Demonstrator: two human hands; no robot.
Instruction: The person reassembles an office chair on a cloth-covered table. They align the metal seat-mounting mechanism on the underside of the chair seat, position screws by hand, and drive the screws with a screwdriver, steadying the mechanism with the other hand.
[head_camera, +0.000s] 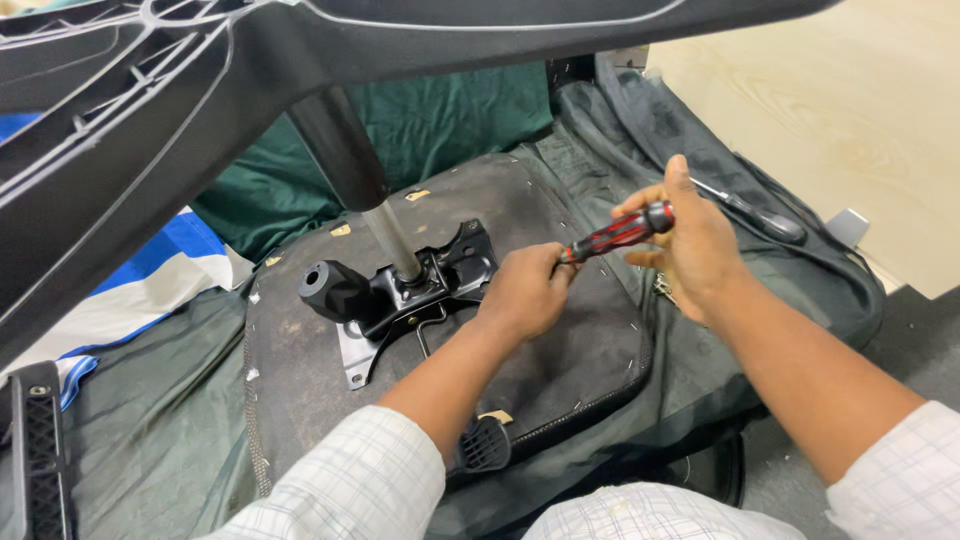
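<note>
While the right hand (690, 245) pinches the red-and-black screwdriver (618, 232) at its ribbed handle, the left hand (525, 290) closes around the shaft end above the seat underside (560, 370). Light, rigid; the handle likely grips securely.

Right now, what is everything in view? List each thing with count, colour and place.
Screwdriver: one, red and black handle, held between both hands.
Second screwdriver: one, black handle, lying on the dark cloth at right.
Seat underside: one, dark, centre.
Metal mechanism plate: one, black, on the seat, with a silver and black column rising from it.
Chair base: one, black, top left.
Green cloth: one, behind the seat.
Left hand: grips the shaft end.
Right hand: holds the handle.
</note>
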